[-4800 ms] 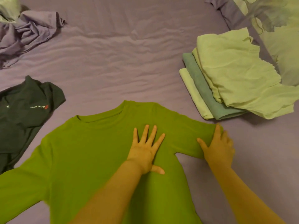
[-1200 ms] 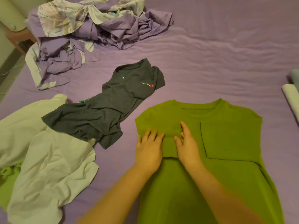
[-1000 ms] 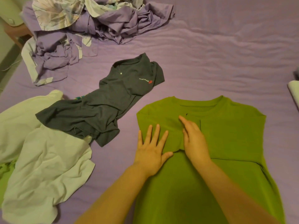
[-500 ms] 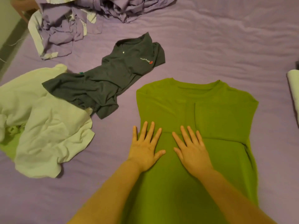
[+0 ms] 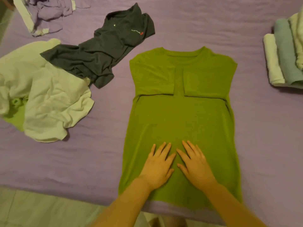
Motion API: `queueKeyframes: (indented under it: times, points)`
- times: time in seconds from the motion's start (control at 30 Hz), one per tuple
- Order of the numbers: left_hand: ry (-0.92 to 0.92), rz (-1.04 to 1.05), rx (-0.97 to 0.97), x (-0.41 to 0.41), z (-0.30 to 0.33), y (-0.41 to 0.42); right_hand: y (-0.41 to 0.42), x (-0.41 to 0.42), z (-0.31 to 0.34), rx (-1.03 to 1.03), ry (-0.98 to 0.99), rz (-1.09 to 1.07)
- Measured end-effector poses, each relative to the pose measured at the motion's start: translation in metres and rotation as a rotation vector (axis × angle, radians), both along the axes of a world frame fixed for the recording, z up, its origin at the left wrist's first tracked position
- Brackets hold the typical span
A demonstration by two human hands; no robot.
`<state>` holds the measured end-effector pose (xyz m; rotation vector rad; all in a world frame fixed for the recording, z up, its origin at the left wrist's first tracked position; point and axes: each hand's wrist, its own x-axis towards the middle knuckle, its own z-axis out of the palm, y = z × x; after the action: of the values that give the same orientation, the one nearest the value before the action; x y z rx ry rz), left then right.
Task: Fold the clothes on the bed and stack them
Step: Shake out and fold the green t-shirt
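The olive-green cotton T-shirt (image 5: 180, 122) is spread flat on the purple-sheeted bed (image 5: 188, 25), collar far, hem at the near edge, both short sleeves folded inward across the chest. The left hand (image 5: 158, 166) and right hand (image 5: 195, 164) are pressed flat on its lower middle, side by side, fingers straight and holding nothing. The step in hand is judged to be smoothing; it is best done with even pressure outward toward the side seams, so that the sleeve folds are not disturbed before the hem is brought up.

To the left lies a crumpled dark grey shirt (image 5: 101, 51), partly over a rumpled pale cream garment (image 5: 49, 99). A stack of folded pale green and teal clothes (image 5: 282, 58) is cut off at the right edge. A purple bundle of bedding (image 5: 47, 12) is cropped at the far left; its contents cannot be made out.
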<state>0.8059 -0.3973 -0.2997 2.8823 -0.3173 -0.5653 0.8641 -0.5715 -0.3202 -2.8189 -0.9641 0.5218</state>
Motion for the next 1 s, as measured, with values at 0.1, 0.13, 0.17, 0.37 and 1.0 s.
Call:
queueKeyframes:
  times: [0.1, 0.13, 0.17, 0.37, 1.0]
  points:
    - [-0.035, -0.032, -0.048, -0.028, 0.001, -0.008, -0.017, -0.034, 0.004, 0.019, 0.03, -0.033]
    - [-0.053, -0.046, -0.063, -0.038, 0.002, -0.01, -0.022, -0.045, 0.006, 0.024, 0.039, -0.042]
    - [-0.065, -0.059, -0.07, -0.049, 0.002, -0.011, -0.027, -0.057, 0.008, 0.031, 0.047, -0.049]
    - [0.06, -0.135, -0.007, -0.095, 0.006, -0.018, -0.058, -0.117, 0.011, 0.05, 0.096, -0.061]
    - [0.197, 0.197, -0.232, -0.033, 0.01, -0.006, -0.048, -0.06, 0.014, 0.256, 0.198, -0.281]
